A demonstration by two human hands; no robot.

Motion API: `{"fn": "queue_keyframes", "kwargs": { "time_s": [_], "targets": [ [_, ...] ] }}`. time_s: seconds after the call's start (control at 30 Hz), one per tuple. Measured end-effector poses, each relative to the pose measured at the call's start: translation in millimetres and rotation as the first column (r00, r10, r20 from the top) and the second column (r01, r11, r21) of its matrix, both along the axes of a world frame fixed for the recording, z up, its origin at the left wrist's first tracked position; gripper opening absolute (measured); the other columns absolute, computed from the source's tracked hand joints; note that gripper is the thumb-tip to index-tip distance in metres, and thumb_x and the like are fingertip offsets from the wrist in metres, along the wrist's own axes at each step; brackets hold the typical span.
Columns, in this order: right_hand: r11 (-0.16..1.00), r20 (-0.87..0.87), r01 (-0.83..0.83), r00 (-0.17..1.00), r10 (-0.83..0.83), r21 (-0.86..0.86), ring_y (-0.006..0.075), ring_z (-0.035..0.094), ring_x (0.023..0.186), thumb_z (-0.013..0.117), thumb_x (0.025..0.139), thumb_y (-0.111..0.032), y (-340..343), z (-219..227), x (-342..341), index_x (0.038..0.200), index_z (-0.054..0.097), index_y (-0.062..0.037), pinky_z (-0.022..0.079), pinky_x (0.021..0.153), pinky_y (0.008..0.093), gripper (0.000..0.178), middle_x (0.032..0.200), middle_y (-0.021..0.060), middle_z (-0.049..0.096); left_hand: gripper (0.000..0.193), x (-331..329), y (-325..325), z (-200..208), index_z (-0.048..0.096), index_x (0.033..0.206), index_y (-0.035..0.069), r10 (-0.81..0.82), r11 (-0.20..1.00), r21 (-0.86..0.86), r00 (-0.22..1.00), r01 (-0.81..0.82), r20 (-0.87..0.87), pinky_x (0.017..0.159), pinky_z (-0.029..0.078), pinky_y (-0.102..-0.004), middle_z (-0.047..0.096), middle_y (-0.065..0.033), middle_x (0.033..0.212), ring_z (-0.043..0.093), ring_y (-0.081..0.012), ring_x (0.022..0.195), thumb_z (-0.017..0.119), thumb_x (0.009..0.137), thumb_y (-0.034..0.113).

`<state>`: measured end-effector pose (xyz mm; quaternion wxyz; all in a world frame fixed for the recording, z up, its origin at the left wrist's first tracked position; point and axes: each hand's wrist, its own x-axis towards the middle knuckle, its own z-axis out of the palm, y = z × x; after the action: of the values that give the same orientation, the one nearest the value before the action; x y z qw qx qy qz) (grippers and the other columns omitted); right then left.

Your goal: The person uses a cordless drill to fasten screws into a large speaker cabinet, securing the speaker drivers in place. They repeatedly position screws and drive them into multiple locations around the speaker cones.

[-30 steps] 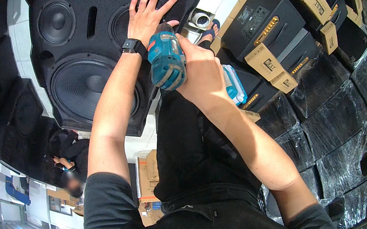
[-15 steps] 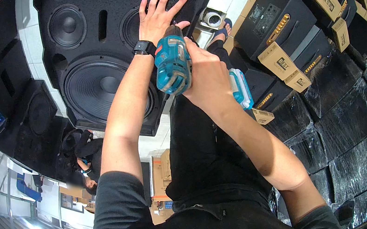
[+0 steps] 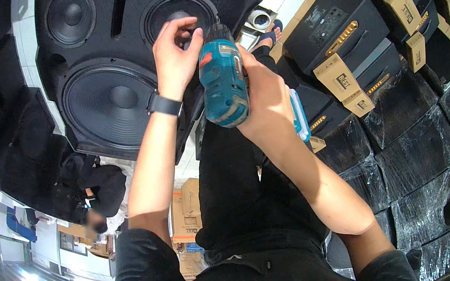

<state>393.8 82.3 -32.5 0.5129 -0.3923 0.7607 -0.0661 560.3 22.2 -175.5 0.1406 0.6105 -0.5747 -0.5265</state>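
My right hand (image 3: 264,86) grips a teal and black cordless drill (image 3: 223,83), its bit pointing away from me toward a black speaker cabinet (image 3: 134,47). Beside the drill's chuck, my left hand (image 3: 175,55) has its fingers curled in toward the thumb; whatever they hold, if anything, is too small or hidden to make out. That hand hovers over the lower part of a small round speaker driver (image 3: 175,10). A large woofer (image 3: 121,97) lies to its left, and another small driver (image 3: 69,17) sits at the far left of the cabinet.
Black speaker boxes (image 3: 329,22) with cardboard tags (image 3: 340,79) stand at the right, above plastic-wrapped boxes (image 3: 422,153). A sandalled foot (image 3: 273,33) shows beyond the drill. Another person (image 3: 99,184) crouches at the left. Cardboard boxes (image 3: 185,215) lie behind my legs.
My left hand has come off the cabinet face, drawn back toward me, and its spread fingers have curled. The drill has shifted slightly right, still in my right hand. The view has moved a little.
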Motion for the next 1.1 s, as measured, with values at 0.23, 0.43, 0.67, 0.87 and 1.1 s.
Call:
{"fn": "queue_keyframes", "kwargs": {
  "time_s": [0.23,0.43,0.67,0.87,1.1],
  "targets": [
    [0.970,0.114,0.091,0.991,-0.067,-0.225,0.0445,0.072,0.098,0.083,0.078,-0.010,26.0,-12.3,1.8,0.153,0.045,0.0031,0.059,0.076,0.0440,0.085,0.116,0.0234,0.069,0.037,-14.7,30.1,-10.0,0.073,0.131,0.005,0.291,0.941,0.255,0.914,-0.221,-0.284,0.075,0.058,-0.0226,0.077,-0.0061,0.110,0.071,-0.0087,0.090,0.075,0.094,0.004],
    [0.963,0.140,0.131,0.985,-0.100,-0.234,0.0448,0.072,0.101,0.082,0.080,-0.011,34.0,-15.8,6.0,0.154,0.042,0.0058,0.059,0.079,0.0444,0.086,0.118,0.0254,0.068,0.030,-28.1,24.5,-20.2,0.081,0.115,0.006,0.034,0.984,-0.169,0.991,-0.055,-0.129,0.068,0.055,-0.0228,0.077,-0.0058,0.101,0.067,-0.0100,0.075,0.078,0.086,0.000],
    [0.946,0.142,0.175,0.980,-0.141,-0.272,0.0466,0.072,0.101,0.083,0.079,-0.012,29.9,-19.2,6.7,0.150,0.046,0.0044,0.060,0.082,0.0468,0.082,0.115,0.0276,0.069,0.026,-30.0,22.5,-26.1,0.082,0.110,0.008,0.025,0.972,-0.230,0.997,-0.041,-0.075,0.068,0.056,-0.0261,0.077,-0.0054,0.095,0.069,-0.0152,0.071,0.082,0.084,0.004],
    [0.948,0.140,0.181,0.979,-0.149,-0.260,0.0464,0.071,0.104,0.085,0.080,-0.015,18.8,-14.5,3.6,0.147,0.050,0.0010,0.059,0.083,0.0490,0.077,0.111,0.0256,0.072,0.055,-20.4,-14.0,-9.3,0.068,0.140,0.017,-0.288,0.833,-0.436,0.939,0.341,0.185,0.110,0.045,-0.0487,0.063,-0.0106,0.140,0.058,-0.0289,0.131,0.083,0.087,0.024],
    [0.982,0.160,0.189,0.970,-0.186,-0.008,0.0440,0.070,0.112,0.087,0.078,-0.017,2.5,-0.2,-0.5,0.149,0.053,-0.0137,0.058,0.089,0.0493,0.078,0.117,0.0229,0.074,0.105,-51.5,-47.0,-20.2,0.050,0.159,0.026,-0.500,0.632,-0.406,0.748,0.660,0.437,0.122,0.018,-0.0738,0.028,-0.0195,0.172,0.023,-0.0412,0.160,0.088,0.067,0.058]
  ]
}}
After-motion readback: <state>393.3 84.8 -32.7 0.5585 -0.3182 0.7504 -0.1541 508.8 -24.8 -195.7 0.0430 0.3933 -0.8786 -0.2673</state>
